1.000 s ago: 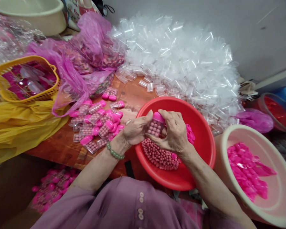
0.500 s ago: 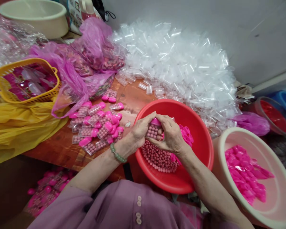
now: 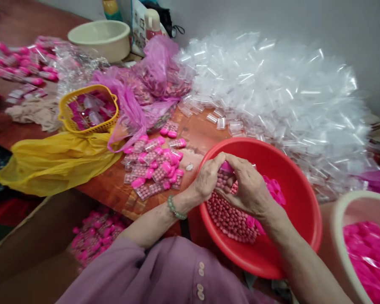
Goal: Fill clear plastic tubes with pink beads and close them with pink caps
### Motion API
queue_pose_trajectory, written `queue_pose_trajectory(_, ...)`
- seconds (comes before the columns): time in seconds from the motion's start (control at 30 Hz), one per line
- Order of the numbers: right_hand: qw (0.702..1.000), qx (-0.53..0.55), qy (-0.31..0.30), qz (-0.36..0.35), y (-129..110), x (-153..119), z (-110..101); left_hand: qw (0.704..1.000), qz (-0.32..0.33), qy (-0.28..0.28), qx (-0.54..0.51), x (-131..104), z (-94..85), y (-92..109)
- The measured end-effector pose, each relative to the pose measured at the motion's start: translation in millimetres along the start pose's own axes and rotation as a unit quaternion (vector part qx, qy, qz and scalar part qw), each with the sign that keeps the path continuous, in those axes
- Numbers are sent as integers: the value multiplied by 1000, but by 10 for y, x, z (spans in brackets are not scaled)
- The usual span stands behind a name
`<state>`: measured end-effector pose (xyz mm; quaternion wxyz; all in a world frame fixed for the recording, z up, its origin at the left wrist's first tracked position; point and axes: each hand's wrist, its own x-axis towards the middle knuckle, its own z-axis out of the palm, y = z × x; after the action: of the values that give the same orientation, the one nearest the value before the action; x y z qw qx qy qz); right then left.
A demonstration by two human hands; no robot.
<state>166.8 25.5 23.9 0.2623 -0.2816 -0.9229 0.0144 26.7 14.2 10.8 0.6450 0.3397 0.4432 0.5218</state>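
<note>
Over the red basin (image 3: pixel 291 228): I see one bottle (image 3: pixel 223 179) between two hands, pink balls inside, its pink cap partly hidden by fingers.
Left hand (image 3: pixel 209 179): closed round the bottle's left side, green bracelet (image 3: pixel 176 207) at the wrist.
Right hand (image 3: pixel 253 185): curled round the other side, holding the same bottle.
Basin floor: loose balls (image 3: pixel 229 217) below the hands, pink pieces (image 3: pixel 274 190) farther right.
Table (image 3: pixel 194 126): capped bottles (image 3: pixel 161 172) pile up left of the basin; clear containers (image 3: pixel 266 93) heap behind it.
Right edge: I get only part of a white tub (image 3: pixel 337 219) holding pink pieces.
Left side: yellow basket (image 3: pixel 98 128) behind a yellow bag (image 3: pixel 57 162).
</note>
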Motion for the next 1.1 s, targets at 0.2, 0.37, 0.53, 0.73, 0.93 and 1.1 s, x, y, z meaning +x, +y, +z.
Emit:
queue_pose_trajectory(0.2, 982, -12, -107, 157, 286, -129, -246, 953, 214, 87, 197, 151, -641, 267)
queue_pose_trajectory(0.37, 903, -93, -270, 321, 558, -306, -311, 737, 255, 259, 570, 333, -1489, 458)
queue_pose_trajectory(0.53, 884, -94, -336, 312, 548, -196, -170, 657, 309, 259, 636, 287, -1617, 379)
queue_pose_trajectory(0.73, 875, -111, -389, 266, 597, -90, 158, 765, 390, 72, 507, -34, -678, 108)
queue_pose_trajectory(0.93, 885, -76, -374, 267, 640, -153, 309, 716, 387, -103, 572, -266, -201, -147)
queue_pose_trajectory(1.1, 900, -30, -251, 354, 649, -144, 341, 689, 365, -117, 616, -246, -227, -164)
